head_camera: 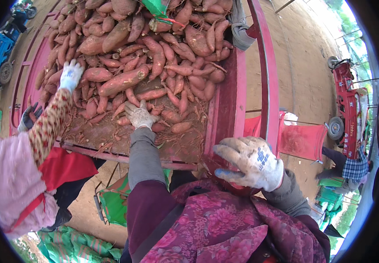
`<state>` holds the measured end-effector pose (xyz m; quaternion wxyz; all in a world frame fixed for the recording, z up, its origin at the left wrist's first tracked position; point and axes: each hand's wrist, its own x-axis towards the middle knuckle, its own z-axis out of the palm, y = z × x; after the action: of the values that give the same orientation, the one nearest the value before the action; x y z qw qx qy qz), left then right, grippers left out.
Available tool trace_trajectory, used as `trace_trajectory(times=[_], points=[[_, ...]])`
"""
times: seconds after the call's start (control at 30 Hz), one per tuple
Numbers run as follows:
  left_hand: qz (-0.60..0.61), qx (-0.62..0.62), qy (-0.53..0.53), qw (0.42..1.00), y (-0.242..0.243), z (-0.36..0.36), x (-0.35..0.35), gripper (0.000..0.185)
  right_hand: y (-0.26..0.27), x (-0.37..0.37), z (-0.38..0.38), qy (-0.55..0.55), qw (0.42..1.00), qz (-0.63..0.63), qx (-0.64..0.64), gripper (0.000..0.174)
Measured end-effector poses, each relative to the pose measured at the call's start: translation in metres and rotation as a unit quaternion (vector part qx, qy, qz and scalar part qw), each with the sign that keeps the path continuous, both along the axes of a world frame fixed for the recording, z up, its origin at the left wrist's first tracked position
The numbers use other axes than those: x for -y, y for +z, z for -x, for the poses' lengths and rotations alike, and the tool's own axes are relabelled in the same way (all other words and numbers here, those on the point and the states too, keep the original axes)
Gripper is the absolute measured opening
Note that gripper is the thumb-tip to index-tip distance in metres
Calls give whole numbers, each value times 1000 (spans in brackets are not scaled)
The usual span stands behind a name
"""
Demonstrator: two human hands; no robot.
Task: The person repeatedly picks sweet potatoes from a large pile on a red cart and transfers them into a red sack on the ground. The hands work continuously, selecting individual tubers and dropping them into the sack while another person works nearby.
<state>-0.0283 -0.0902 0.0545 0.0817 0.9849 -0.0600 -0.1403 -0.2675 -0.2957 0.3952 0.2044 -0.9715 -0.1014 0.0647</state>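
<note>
A large heap of sweet potatoes (123,79) lies on the bed of a red metal cart (222,98). My left hand (140,115), in a dirty white glove, rests with spread fingers on the near edge of the heap, touching small roots; whether it grips one cannot be told. My right hand (252,161), in a white glove with blue fingertips, is raised over the cart's right near corner. Its fingers are bent and the palm side is hidden; under it is a red rounded thing, partly covered.
A co-worker's gloved hand (71,76) reaches onto the heap at left; another dark glove (30,116) is beside that arm. A red upright frame (266,65) rises at the cart's right. Green sacks (77,245) and a green-lined carrier (113,203) stand below.
</note>
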Motion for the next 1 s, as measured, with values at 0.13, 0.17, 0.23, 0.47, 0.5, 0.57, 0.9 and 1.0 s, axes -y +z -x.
trace_trajectory(times=[0.13, 0.17, 0.23, 0.47, 0.5, 0.57, 0.9, 1.0], points=[[102, 40, 10, 994, -30, -6, 5, 64, 7, -5, -11, -12, 1000, -24, 4, 54], [131, 68, 13, 989, -37, -3, 3, 59, 8, -5, -13, -9, 1000, -22, -2, 54], [195, 106, 9, 975, -49, 5, -5, 51, 10, -4, -14, -8, 1000, -25, 2, 53], [206, 63, -254, 943, -27, 60, -6, 49, 8, -1, -9, -7, 999, -32, -10, 57], [173, 117, -254, 944, -17, 59, -5, 58, 7, -1, -10, -6, 1000, -30, -8, 58], [97, 185, -247, 946, 4, 49, -4, 77, 7, -1, -11, -4, 1000, -28, -5, 58], [-95, -128, -168, 973, 44, -45, 76, 106, 5, 4, -11, -8, 998, -55, -1, 57], [-97, -81, -136, 983, 28, -40, 82, 67, 6, 4, -10, -8, 998, -57, -1, 57]])
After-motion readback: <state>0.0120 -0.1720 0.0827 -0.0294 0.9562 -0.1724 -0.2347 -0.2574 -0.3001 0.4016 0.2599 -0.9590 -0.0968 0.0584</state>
